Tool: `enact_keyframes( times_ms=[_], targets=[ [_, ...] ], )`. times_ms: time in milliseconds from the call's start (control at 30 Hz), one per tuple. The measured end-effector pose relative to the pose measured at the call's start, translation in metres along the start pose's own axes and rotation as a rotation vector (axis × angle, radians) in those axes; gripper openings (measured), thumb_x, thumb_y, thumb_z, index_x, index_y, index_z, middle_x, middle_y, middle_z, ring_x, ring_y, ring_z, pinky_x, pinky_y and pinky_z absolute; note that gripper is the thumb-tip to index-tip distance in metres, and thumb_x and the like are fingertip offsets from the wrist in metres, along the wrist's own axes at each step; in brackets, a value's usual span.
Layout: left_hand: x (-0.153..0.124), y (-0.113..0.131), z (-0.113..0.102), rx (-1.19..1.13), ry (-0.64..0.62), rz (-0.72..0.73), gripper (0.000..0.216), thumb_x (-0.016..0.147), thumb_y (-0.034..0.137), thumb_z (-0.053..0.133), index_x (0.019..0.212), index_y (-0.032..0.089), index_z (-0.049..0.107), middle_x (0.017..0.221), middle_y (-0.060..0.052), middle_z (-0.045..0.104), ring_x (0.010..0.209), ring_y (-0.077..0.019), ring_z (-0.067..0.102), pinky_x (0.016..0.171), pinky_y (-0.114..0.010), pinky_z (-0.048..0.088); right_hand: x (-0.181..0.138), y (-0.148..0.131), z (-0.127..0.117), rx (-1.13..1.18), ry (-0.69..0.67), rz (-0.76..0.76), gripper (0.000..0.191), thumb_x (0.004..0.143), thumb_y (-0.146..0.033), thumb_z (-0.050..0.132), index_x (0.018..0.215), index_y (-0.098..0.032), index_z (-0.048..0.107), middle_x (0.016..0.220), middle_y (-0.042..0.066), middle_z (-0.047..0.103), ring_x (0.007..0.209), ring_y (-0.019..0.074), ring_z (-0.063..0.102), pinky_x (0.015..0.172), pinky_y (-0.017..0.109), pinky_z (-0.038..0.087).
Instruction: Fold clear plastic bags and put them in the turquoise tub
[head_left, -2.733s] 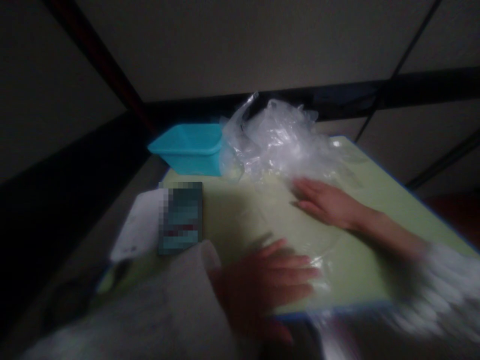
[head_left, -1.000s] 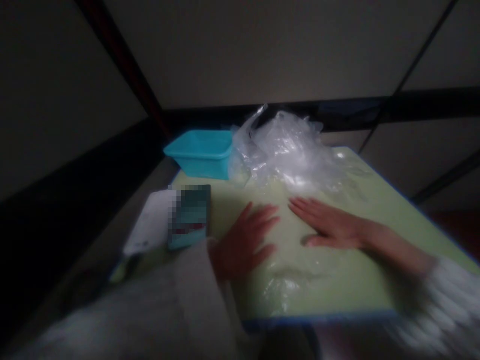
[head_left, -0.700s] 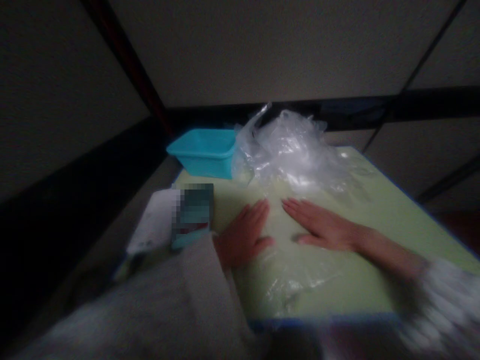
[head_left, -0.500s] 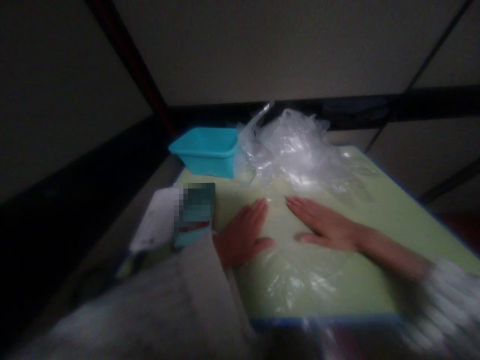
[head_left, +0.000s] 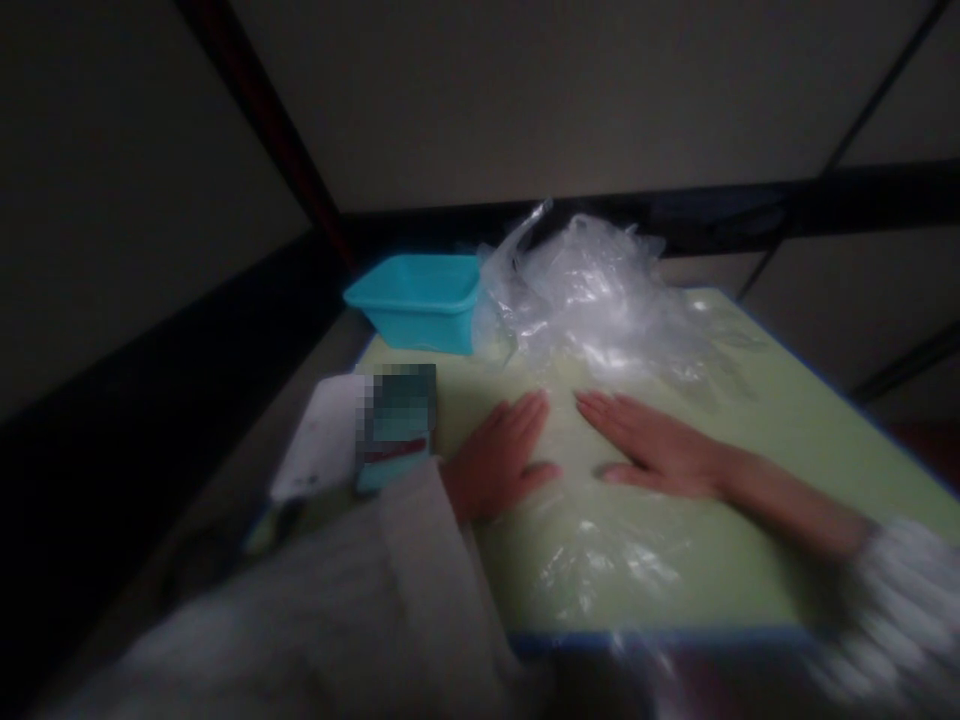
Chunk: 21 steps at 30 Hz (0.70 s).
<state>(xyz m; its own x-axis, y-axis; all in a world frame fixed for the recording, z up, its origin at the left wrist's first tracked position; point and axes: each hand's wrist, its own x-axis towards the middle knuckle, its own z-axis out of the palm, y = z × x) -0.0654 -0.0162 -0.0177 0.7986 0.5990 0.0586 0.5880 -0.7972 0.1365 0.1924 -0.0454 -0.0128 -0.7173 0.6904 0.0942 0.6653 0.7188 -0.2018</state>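
- A pale green board (head_left: 787, 470) with a blue edge fills the centre and right of the frame.
- A crumpled heap of clear plastic (head_left: 600, 295) sits at upper centre, on the board's far end.
- A flat clear plastic bag (head_left: 600, 560) lies at lower centre, under both hands.
- A turquoise tub (head_left: 420, 300) stands left of the heap, touching it.
- The right hand (head_left: 652, 450) lies palm down on the bag, fingers stretched, gripping nothing.
- The left hand (head_left: 499, 460) lies the same way just beside it, fingertips nearly meeting.
- A teal packet (head_left: 396, 425) rests at centre left.

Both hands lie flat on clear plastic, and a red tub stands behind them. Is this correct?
No: the head view shows a turquoise tub, not a red one. The left hand and right hand do lie flat on the clear plastic.
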Motion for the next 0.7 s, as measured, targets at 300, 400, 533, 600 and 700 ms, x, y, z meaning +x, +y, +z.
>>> enact_keyframes(
  times_ms=[300,400,533,600,700],
  targets=[
    [0.0,0.002,-0.002,0.035,-0.048,-0.029,0.071,0.092,0.05,0.039,0.143,0.003,0.02,0.152,-0.021,0.016,0.142,-0.0279,0.011,0.114,-0.045,0.017,-0.013,0.018,-0.005,-0.003,-0.002,0.065,0.073,0.093,-0.055,0.034,0.149,-0.016,0.01,0.151,0.014,0.018,0.138,0.0289,0.019,0.111,0.049,0.024],
    [0.0,0.001,-0.002,0.034,-0.039,-0.024,0.071,0.092,0.05,0.038,0.143,0.003,0.02,0.152,-0.021,0.016,0.142,-0.0275,0.011,0.114,-0.045,0.018,-0.023,0.036,-0.007,-0.018,-0.018,0.134,0.071,0.093,-0.057,0.033,0.149,-0.016,0.016,0.15,0.014,0.023,0.136,0.0307,0.024,0.11,0.051,0.027],
    [-0.001,-0.002,0.002,0.017,-0.019,-0.009,0.07,0.093,0.051,0.035,0.143,0.005,0.02,0.152,-0.021,0.017,0.142,-0.0275,0.012,0.113,-0.046,0.018,-0.033,0.056,-0.012,-0.027,-0.027,0.243,0.072,0.09,-0.061,0.033,0.146,-0.015,0.026,0.148,0.013,0.031,0.134,0.0329,0.028,0.108,0.053,0.03],
    [-0.001,-0.004,0.003,-0.007,-0.009,-0.006,0.07,0.093,0.051,0.036,0.143,0.005,0.02,0.152,-0.02,0.017,0.142,-0.0272,0.012,0.113,-0.047,0.017,-0.036,0.06,-0.016,-0.026,0.008,0.271,0.071,0.09,-0.061,0.033,0.145,-0.017,0.029,0.146,0.013,0.036,0.133,0.0332,0.031,0.107,0.054,0.032],
    [-0.001,-0.005,0.005,-0.068,0.03,-0.002,0.069,0.093,0.05,0.037,0.144,0.006,0.018,0.152,-0.02,0.016,0.143,-0.0267,0.011,0.114,-0.047,0.017,-0.035,0.058,-0.024,-0.005,0.061,0.302,0.066,0.09,-0.06,0.035,0.141,-0.017,0.037,0.142,0.013,0.043,0.129,0.033,0.04,0.103,0.055,0.038]
  ],
)
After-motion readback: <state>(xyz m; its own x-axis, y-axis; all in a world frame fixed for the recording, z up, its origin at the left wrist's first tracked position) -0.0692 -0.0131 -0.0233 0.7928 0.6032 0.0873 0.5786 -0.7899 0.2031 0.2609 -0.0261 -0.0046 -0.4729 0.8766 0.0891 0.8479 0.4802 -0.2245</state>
